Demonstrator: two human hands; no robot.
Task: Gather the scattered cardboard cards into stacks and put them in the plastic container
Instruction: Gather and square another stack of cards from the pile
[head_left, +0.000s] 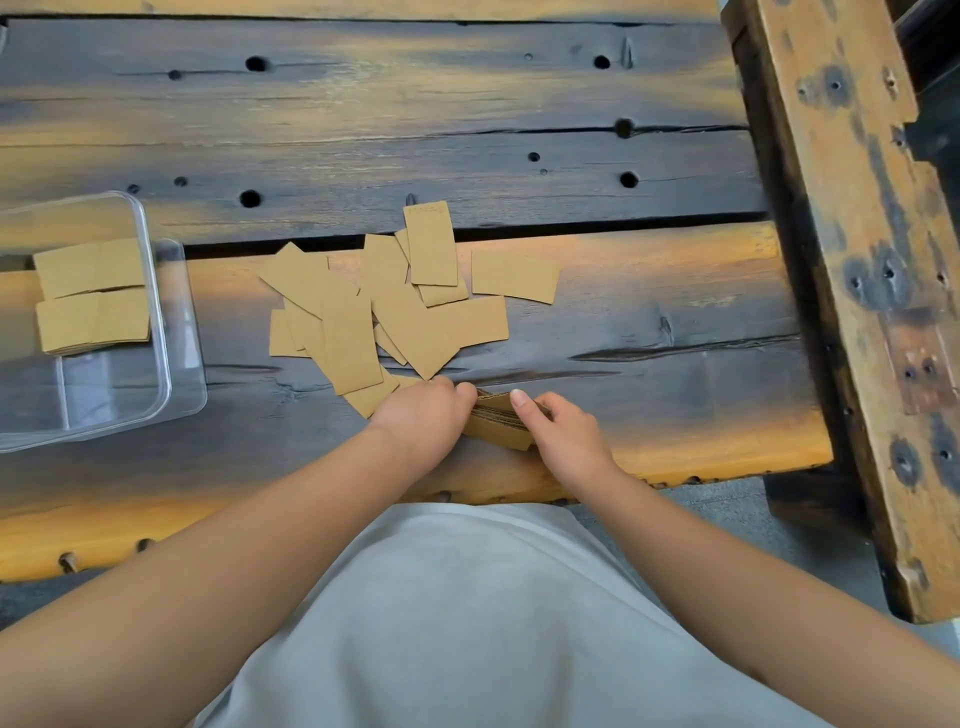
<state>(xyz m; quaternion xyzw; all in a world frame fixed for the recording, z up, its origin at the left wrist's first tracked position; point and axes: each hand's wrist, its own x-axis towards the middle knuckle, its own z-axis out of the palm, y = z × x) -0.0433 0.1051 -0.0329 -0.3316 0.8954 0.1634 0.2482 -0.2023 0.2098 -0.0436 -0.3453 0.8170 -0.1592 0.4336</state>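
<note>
The counter (571, 130) is carrying everything. The container (176, 332) is sitting well left of the pile (384, 306), already holding two stacks (91, 296) — likely parked within reach. Just below the pile, the left hand (423, 415) and right hand (558, 431) are both gripping a stack (493, 423) by its ends — probably squaring its edges before loading.
</note>
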